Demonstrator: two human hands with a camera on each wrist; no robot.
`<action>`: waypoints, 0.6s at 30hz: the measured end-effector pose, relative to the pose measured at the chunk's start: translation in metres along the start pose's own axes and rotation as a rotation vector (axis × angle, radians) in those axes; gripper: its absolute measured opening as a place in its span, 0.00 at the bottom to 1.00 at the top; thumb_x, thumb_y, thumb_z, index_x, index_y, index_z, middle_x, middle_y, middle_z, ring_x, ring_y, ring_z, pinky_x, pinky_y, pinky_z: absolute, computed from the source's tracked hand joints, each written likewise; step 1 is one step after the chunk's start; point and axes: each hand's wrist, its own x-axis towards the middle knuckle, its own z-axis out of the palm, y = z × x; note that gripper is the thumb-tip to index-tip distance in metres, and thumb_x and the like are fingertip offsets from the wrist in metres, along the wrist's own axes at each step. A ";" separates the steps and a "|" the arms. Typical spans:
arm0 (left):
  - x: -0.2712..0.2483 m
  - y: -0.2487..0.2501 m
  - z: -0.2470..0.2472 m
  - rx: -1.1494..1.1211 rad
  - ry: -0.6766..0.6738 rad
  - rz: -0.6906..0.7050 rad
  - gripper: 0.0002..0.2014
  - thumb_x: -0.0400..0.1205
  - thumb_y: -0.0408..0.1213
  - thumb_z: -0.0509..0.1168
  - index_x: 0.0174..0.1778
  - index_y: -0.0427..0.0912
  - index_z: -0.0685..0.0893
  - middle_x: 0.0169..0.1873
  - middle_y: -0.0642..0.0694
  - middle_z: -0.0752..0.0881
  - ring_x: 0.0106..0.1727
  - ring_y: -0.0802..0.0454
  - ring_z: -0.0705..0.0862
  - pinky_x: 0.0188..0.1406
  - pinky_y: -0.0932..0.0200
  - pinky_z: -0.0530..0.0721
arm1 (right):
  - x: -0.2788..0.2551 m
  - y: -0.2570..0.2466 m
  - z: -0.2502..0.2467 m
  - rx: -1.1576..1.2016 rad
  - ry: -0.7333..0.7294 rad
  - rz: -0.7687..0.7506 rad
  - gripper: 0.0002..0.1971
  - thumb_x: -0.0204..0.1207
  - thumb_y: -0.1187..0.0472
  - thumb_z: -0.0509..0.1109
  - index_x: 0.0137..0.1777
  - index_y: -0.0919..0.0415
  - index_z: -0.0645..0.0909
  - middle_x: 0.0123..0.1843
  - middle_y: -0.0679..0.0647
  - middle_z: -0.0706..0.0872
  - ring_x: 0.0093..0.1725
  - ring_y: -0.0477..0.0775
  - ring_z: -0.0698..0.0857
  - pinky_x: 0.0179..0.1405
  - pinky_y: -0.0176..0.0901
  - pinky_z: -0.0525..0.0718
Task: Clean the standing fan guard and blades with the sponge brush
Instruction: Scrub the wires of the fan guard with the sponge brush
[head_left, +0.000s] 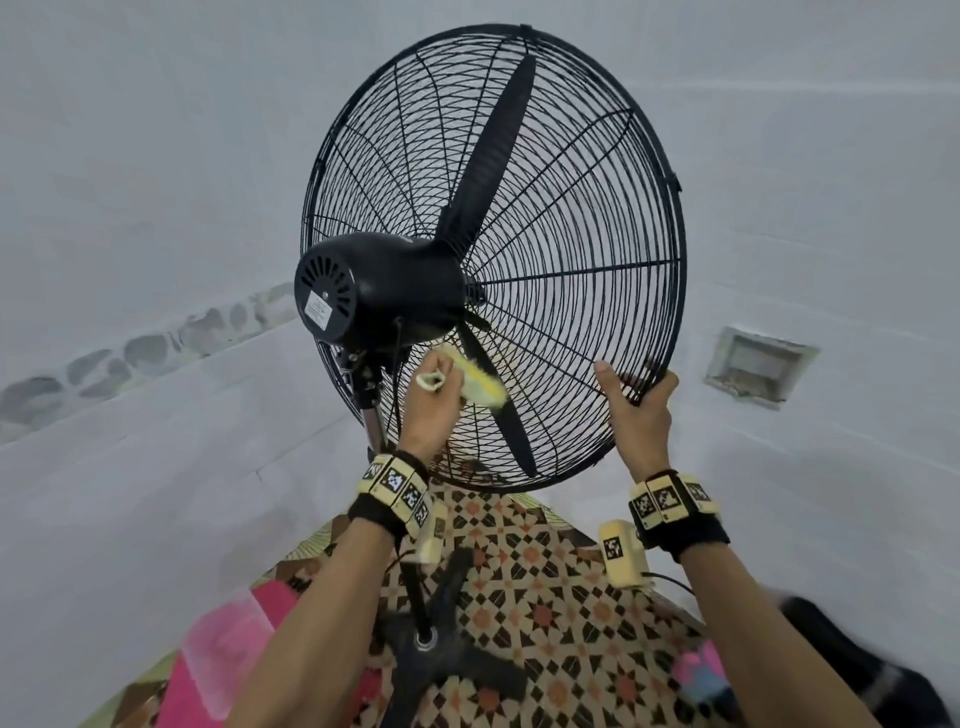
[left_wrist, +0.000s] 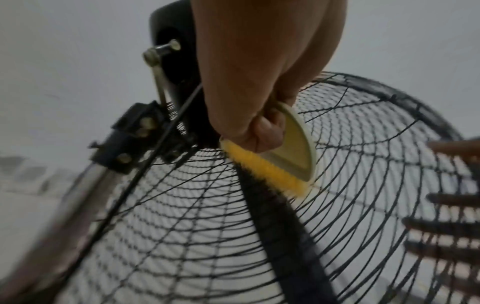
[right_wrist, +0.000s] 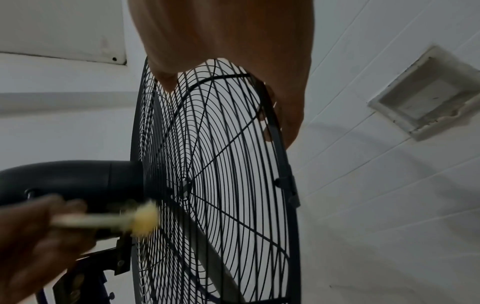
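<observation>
Your left hand (head_left: 428, 410): curled round the pale handle of the sponge brush (head_left: 480, 382), whose yellow bristles touch the rear wires of the fan guard (head_left: 597, 218) just below the motor housing (head_left: 374, 291).
Your right hand (head_left: 636, 405): clasps the guard's lower right rim, thumb on the near wires, fingers wrapped over the edge.
Blades (head_left: 491, 161): black, inside the guard; the lower one lies right behind the bristles.
Stand: the pole (head_left: 375, 426) drops to a dark base (head_left: 441, 654) on patterned floor tiles (head_left: 561, 587).
Wall (head_left: 156, 156): pale, behind the fan.
</observation>
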 end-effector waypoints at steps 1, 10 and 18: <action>0.003 0.009 0.005 -0.044 -0.022 0.036 0.03 0.91 0.30 0.58 0.54 0.35 0.76 0.44 0.42 0.79 0.39 0.47 0.76 0.29 0.59 0.75 | -0.001 -0.001 0.001 -0.002 -0.003 -0.003 0.46 0.60 0.17 0.71 0.70 0.42 0.63 0.60 0.39 0.84 0.54 0.33 0.82 0.43 0.23 0.75; -0.005 0.005 0.002 0.021 -0.060 0.063 0.06 0.90 0.26 0.58 0.47 0.36 0.72 0.43 0.42 0.77 0.43 0.43 0.76 0.33 0.61 0.76 | 0.002 0.000 -0.002 0.010 -0.017 0.006 0.45 0.61 0.18 0.71 0.70 0.44 0.62 0.60 0.41 0.84 0.54 0.35 0.83 0.44 0.25 0.75; -0.010 -0.013 0.001 -0.010 -0.035 0.032 0.06 0.89 0.24 0.57 0.46 0.31 0.69 0.45 0.40 0.74 0.44 0.44 0.72 0.39 0.52 0.74 | 0.001 0.001 0.000 0.006 0.009 -0.005 0.42 0.63 0.20 0.73 0.68 0.43 0.64 0.61 0.42 0.85 0.51 0.27 0.83 0.39 0.15 0.74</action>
